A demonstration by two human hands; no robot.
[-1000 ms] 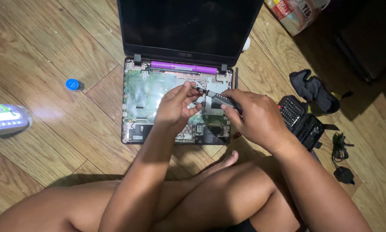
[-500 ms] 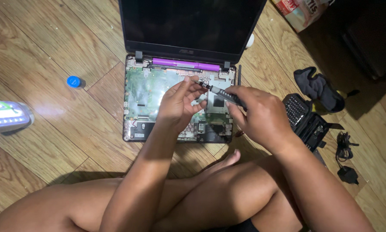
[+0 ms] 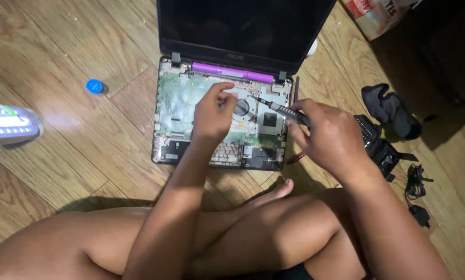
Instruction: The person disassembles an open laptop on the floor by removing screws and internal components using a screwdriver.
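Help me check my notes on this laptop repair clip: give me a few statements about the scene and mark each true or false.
1. The right hand holds a dark screwdriver with its tip over the open laptop. True.
2. The left hand rests on the floor beside the laptop. False: it is over the exposed circuit board, fingers near the fan.
3. A blue cap lies on the wooden floor left of the laptop. True.
4. The laptop's lid is shut. False: the dark screen stands open.
5. A purple bar runs along the hinge edge. True.
6. The keyboard is still fitted. False: the board is laid bare.
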